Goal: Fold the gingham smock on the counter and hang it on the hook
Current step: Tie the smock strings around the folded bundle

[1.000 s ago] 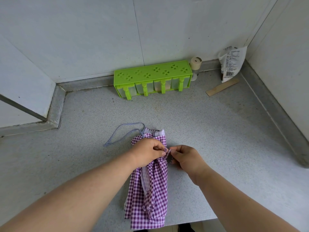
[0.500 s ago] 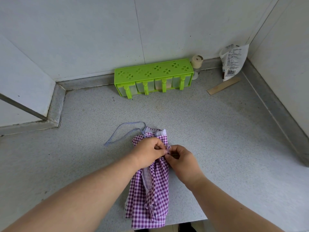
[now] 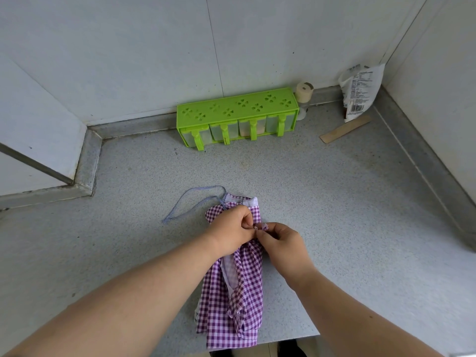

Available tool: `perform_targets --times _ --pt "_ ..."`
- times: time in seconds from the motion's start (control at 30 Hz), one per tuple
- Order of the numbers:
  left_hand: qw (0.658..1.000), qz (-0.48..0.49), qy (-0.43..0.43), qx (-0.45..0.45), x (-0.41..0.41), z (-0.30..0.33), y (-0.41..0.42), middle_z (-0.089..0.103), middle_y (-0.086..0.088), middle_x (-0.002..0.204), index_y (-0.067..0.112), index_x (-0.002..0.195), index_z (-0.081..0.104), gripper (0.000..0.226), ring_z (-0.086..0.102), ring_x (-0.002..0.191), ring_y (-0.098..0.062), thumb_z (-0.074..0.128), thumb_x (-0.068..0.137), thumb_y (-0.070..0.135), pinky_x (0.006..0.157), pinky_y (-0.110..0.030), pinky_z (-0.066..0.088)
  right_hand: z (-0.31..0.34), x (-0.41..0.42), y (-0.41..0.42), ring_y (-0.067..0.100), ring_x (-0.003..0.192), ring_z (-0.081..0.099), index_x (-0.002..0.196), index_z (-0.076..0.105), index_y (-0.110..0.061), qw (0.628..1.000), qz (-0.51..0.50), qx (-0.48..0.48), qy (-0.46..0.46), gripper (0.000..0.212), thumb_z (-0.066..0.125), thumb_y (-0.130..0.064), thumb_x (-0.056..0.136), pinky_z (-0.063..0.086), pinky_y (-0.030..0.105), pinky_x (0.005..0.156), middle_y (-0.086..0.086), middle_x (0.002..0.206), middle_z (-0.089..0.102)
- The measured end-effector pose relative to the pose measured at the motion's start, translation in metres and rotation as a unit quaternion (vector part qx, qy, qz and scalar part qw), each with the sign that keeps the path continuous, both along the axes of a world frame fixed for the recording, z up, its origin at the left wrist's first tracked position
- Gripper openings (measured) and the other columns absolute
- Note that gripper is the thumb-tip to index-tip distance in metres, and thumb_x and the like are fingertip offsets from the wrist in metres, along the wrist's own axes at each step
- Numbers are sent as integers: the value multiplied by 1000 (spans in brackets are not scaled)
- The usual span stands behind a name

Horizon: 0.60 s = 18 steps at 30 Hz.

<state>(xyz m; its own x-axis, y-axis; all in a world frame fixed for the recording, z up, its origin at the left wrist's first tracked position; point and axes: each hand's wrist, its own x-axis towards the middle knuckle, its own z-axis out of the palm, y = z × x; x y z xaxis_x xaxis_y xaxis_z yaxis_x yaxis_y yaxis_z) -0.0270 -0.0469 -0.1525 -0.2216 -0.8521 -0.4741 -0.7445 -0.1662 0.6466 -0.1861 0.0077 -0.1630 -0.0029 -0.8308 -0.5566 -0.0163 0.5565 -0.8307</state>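
Observation:
The purple-and-white gingham smock (image 3: 231, 305) lies folded into a narrow strip on the grey counter (image 3: 334, 215), its lower end at the counter's front edge. A thin blue loop cord (image 3: 190, 202) trails from its top to the left. My left hand (image 3: 231, 231) presses and pinches the cloth near the strip's upper part. My right hand (image 3: 280, 243) pinches a small bit of the smock's fabric right beside my left fingertips. Both hands touch each other over the smock. No hook is in view.
A green spice rack (image 3: 237, 117) with clear drawers stands against the back wall. To its right are a small beige roll (image 3: 304, 91), a white printed bag (image 3: 360, 91) in the corner, and a flat wooden stick (image 3: 345, 128). A raised ledge (image 3: 87, 163) borders the left.
My right hand has moved in from slightly apart until its fingers meet my left hand's and pinch the fabric. The smock itself lies as before.

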Motion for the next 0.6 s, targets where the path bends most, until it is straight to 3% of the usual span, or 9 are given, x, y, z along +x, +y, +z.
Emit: perform_targets --times 0.07,0.2,0.33,0.4,0.53,0.6 --pt "1000 -14 -6 -3 0 1 2 65 9 87 25 89 58 21 58 75 -5 78 93 21 66 -17 44 -3 0 -1 10 85 75 99 76 -21 999 8 -14 50 10 66 -21 101 59 23 74 -7 89 79" --pt "999 -50 -6 20 3 3 -2 70 8 99 31 93 60 23 68 93 -10 80 93 20 88 -29 56 -7 2 -3 -4 71 66 97 72 -26 992 30 -36 116 15 60 -20 104 48 12 60 -10 83 74" --pt "997 -74 -17 28 3 2 -8 72 4 100 34 94 60 24 71 94 -13 74 95 14 92 -38 59 -9 -4 -1 1 79 66 88 71 -35 983 97 -79 136 25 63 -17 102 51 17 72 -17 87 73" --pt "996 -84 -22 30 1 2 -8 72 6 100 35 94 61 24 70 94 -11 71 96 13 93 -37 59 -7 -10 -3 1 84 66 87 72 -36 970 140 -91 174 24 66 -16 99 50 13 74 -17 91 73" --pt "996 -86 -26 23 -1 2 -7 71 8 101 33 97 64 21 69 95 -8 69 99 13 95 -34 58 -1 -17 -11 6 80 68 86 76 -33 950 192 -104 225 19 76 -15 90 54 19 73 -14 88 74" --pt "996 -82 -24 15 -2 1 -5 71 10 100 33 98 65 19 69 95 -7 70 99 14 95 -33 58 1 -14 -14 6 73 65 83 71 -33 941 193 -92 262 17 77 -18 87 49 20 64 -12 83 71"
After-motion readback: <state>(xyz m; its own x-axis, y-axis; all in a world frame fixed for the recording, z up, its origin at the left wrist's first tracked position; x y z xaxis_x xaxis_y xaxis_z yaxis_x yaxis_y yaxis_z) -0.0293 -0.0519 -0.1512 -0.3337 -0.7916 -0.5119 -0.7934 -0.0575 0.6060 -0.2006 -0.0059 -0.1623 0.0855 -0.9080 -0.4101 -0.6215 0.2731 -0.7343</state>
